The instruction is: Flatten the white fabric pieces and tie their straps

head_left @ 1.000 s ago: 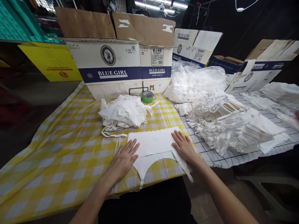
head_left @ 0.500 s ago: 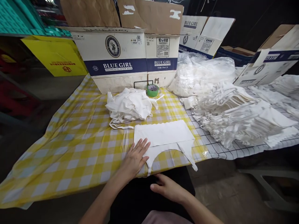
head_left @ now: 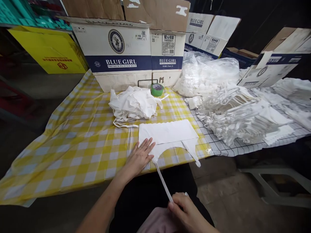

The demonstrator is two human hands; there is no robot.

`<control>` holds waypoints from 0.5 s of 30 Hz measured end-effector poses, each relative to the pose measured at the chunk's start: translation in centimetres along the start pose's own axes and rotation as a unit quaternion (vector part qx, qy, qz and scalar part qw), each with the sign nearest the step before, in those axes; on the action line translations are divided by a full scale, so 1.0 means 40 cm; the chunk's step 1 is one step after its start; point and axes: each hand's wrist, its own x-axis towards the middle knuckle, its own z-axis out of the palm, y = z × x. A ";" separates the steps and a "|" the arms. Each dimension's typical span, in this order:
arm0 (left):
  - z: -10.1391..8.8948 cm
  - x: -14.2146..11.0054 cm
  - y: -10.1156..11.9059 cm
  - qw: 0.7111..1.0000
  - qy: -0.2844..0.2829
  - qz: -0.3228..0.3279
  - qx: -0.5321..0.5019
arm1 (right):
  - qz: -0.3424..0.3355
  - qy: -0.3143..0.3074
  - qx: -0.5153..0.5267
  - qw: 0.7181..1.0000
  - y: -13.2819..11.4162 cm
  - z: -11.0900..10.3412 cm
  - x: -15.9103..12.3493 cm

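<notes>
A white strappy top (head_left: 170, 131), folded along its body, lies at the front edge of the yellow checked tablecloth (head_left: 97, 149). My left hand (head_left: 141, 156) rests flat on its left side, fingers spread. Below the table edge, my right hand (head_left: 186, 207) pinches one shoulder strap (head_left: 164, 183) and holds it taut toward my lap. The other strap (head_left: 196, 159) hangs by the table edge on the right. Just behind the top is a crumpled heap of white garments (head_left: 134, 103), with a loose strap reaching toward the top's left corner.
A green tape roll (head_left: 157, 90) sits before a large Blue Girl carton (head_left: 121, 77). To the right, stacked white garments (head_left: 243, 116) and a clear plastic bag (head_left: 210, 72) cover a grid-pattern cloth. A yellow box (head_left: 51, 51) stands far left; a pale stool (head_left: 279, 184) is low on the right.
My right hand left the top's right side, came down below the table edge and took hold of the left shoulder strap, now stretched toward me. My left hand stays on the top.
</notes>
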 end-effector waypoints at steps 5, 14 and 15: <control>-0.003 0.001 0.001 1.000 0.007 0.006 -0.011 | 0.110 -0.095 0.173 0.974 -0.007 -0.050 -0.076; -0.003 0.001 0.000 1.000 0.004 0.002 -0.021 | 0.132 -0.082 0.107 0.982 -0.126 -0.201 -0.184; -0.003 0.000 0.000 1.000 0.003 0.001 -0.023 | 0.132 -0.071 0.120 0.981 -0.133 -0.213 -0.193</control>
